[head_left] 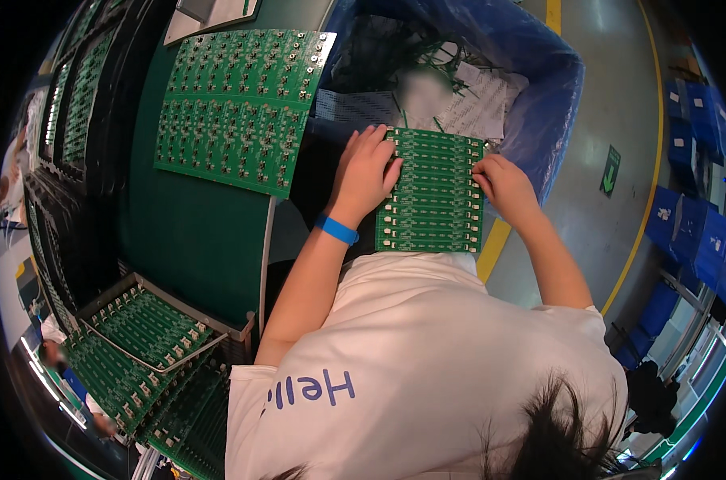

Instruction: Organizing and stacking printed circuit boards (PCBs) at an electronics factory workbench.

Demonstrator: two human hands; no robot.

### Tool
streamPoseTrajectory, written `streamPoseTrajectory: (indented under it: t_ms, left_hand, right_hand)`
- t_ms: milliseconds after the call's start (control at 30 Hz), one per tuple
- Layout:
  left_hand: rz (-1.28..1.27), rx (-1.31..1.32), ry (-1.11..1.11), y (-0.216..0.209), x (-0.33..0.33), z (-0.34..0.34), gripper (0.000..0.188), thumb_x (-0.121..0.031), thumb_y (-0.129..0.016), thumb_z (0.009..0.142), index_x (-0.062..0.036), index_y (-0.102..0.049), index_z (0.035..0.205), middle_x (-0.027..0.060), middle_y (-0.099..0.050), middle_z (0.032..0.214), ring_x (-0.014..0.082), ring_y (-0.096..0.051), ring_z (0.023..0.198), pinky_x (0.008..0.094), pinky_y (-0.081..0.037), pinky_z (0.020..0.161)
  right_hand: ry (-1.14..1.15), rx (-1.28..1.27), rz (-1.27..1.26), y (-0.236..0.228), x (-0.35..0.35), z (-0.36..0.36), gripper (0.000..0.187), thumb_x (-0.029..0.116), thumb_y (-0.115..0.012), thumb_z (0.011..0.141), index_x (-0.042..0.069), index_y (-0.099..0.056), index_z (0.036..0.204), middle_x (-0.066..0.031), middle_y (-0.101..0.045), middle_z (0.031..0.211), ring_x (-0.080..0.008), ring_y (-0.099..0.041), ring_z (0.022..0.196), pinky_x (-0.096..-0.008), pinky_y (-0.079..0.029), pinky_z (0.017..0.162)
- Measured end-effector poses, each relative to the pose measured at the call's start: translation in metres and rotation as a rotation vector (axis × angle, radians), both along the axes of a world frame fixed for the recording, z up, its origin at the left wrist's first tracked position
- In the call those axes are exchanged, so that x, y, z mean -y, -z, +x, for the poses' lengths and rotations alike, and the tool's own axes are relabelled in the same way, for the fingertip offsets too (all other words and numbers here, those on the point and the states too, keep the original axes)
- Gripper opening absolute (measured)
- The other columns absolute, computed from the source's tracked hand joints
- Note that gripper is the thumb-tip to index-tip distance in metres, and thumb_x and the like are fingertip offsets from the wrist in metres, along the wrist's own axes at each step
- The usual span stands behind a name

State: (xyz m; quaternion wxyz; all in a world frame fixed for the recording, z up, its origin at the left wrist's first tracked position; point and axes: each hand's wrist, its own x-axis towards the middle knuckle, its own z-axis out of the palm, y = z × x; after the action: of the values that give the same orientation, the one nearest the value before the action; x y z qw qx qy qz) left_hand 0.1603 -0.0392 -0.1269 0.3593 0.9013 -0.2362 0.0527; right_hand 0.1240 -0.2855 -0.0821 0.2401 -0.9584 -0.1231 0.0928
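Observation:
A green circuit board panel, made of several narrow strips with white connectors along both sides, is held flat in front of my body. My left hand, with a blue band on its wrist, grips the panel's left edge near the upper corner. On the opposite edge, my right hand pinches the panel's right side, fingers bent together. The panel's near edge lies close to my white shirt. Its far edge reaches over the near side of a bin lined with blue plastic.
Paper sheets and thin green strips lie inside the bin. To the left, larger green board panels rest on a dark green table. A rack of similar boards stands at lower left. Black racks line the far left.

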Motion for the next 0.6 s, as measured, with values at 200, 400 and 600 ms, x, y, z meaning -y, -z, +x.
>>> streamPoseTrajectory:
  t_ms: [200,400,600]
  left_hand:
    - [0.061,0.114,-0.031,0.005,0.002,-0.001,0.018,-0.008,-0.063,0.07,-0.0034,-0.054,0.084,0.0182,-0.054,0.108,0.0362,-0.05,0.103,0.0444,-0.04,0.089]
    - [0.093,0.057,-0.116,-0.012,0.005,-0.002,0.013,-0.007,-0.064,0.066,-0.0044,-0.053,0.074,0.0118,-0.051,0.078,0.0293,-0.051,0.073,0.0396,-0.043,0.065]
    - [0.189,0.084,-0.101,-0.008,0.014,-0.007,0.015,-0.009,-0.064,0.064,-0.0069,-0.05,0.068,0.0085,-0.048,0.07,0.0254,-0.05,0.068,0.0364,-0.043,0.06]
  right_hand:
    - [0.502,-0.085,0.274,0.0,0.001,0.005,0.018,0.009,-0.059,0.077,0.008,-0.055,0.094,-0.0094,-0.058,0.087,-0.0285,-0.058,0.08,-0.0351,-0.047,0.068]
    - [0.073,-0.153,0.214,-0.012,0.007,-0.003,0.016,0.009,-0.062,0.074,0.007,-0.058,0.089,-0.0087,-0.058,0.083,-0.0254,-0.058,0.078,-0.0329,-0.047,0.067]
    - [0.018,-0.005,0.049,-0.008,-0.003,-0.011,0.011,0.007,-0.061,0.076,0.005,-0.057,0.086,-0.0087,-0.059,0.083,-0.0252,-0.059,0.074,-0.0313,-0.047,0.063]
